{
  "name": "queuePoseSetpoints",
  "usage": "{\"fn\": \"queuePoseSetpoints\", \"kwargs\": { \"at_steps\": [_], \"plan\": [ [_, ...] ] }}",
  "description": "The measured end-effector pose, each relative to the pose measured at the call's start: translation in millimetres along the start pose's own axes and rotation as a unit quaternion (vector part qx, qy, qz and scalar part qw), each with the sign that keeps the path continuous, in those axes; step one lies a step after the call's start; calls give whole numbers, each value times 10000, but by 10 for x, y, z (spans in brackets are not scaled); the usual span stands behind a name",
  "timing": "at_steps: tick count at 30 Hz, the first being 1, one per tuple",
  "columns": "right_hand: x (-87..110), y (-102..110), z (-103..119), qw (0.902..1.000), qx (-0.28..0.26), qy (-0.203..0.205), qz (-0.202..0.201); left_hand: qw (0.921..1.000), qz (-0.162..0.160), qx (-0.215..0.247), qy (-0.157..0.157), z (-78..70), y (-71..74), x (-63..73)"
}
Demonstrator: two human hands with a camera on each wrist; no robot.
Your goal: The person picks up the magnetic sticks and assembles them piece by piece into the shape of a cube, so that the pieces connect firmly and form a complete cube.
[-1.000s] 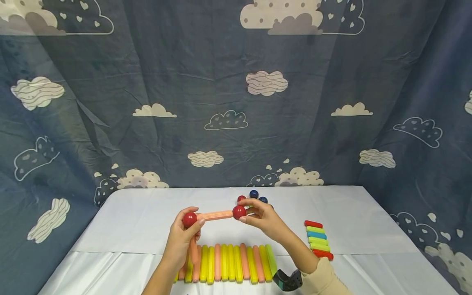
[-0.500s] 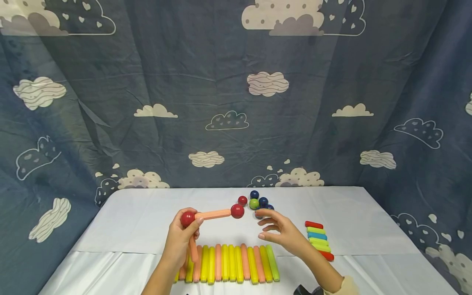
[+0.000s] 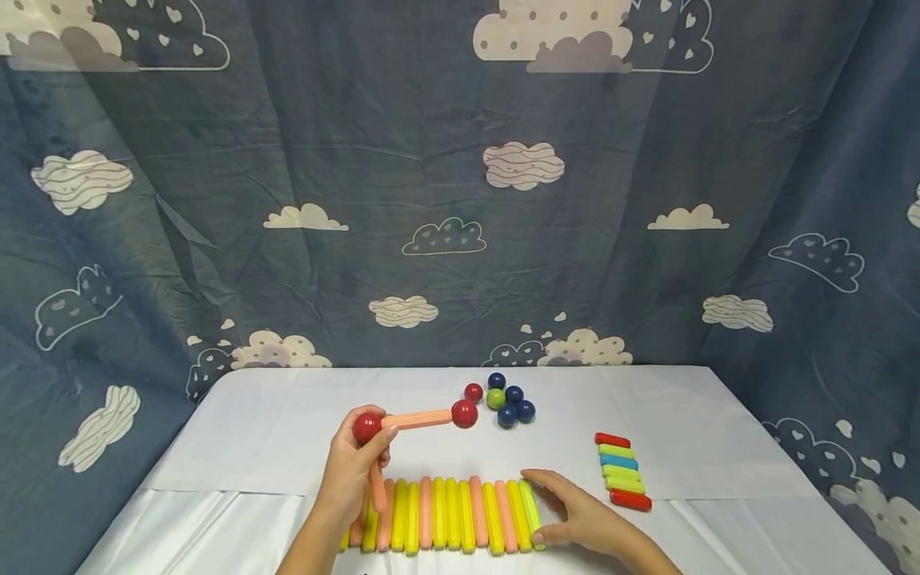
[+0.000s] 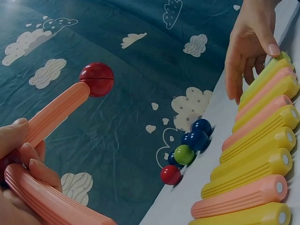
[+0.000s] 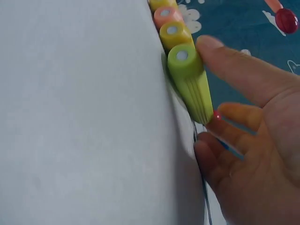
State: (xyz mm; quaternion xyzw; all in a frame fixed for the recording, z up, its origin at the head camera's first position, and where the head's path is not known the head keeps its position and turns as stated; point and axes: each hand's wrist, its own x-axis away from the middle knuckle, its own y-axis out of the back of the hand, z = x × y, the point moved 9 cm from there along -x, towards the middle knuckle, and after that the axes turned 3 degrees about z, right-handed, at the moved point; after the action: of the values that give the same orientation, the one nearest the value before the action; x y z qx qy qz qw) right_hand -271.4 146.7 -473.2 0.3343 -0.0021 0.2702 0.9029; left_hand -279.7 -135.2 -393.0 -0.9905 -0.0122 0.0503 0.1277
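My left hand (image 3: 350, 455) grips a joined piece of magnetic building rods and balls. It pinches the near red ball (image 3: 367, 426), from which one peach rod (image 3: 417, 419) runs right to a second red ball (image 3: 464, 414). Another peach rod (image 4: 54, 201) hangs down from the held ball. At the right end of a row of rods, my right hand (image 3: 582, 515) reaches around a green rod (image 5: 190, 84). Its thumb lies at the rod's near end, the fingers loosely bent by the far end. The rod still lies in line with the row.
Yellow and peach rods (image 3: 446, 515) lie side by side on the white tablecloth (image 3: 287, 431). Behind them sit a loose red ball (image 3: 473, 392), a green ball (image 3: 496, 398) and several dark blue balls (image 3: 506, 416). Shorter coloured rods (image 3: 620, 463) lie to the right. A cloud-print curtain (image 3: 460, 271) hangs behind.
My right hand has let go of the far red ball and moved down and right to the green rod. The left hand keeps holding the joined piece almost still.
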Motion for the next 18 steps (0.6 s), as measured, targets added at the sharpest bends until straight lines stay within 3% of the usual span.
{"fn": "queuePoseSetpoints", "kwargs": {
  "at_steps": [5,8,13,18],
  "plan": [
    [-18,-35,-4,9983,505,-204,186,10000,6,-7,32,0,-11,5],
    [-38,-22,11,9983,485,-267,189,10000,18,4,36,3,-15,3],
    [-70,51,29,9989,293,-297,-227,10000,-2,23,39,16,-7,-7],
    [-88,135,166,9969,314,-33,-716,10000,-15,70,64,37,0,-9]
  ]
}}
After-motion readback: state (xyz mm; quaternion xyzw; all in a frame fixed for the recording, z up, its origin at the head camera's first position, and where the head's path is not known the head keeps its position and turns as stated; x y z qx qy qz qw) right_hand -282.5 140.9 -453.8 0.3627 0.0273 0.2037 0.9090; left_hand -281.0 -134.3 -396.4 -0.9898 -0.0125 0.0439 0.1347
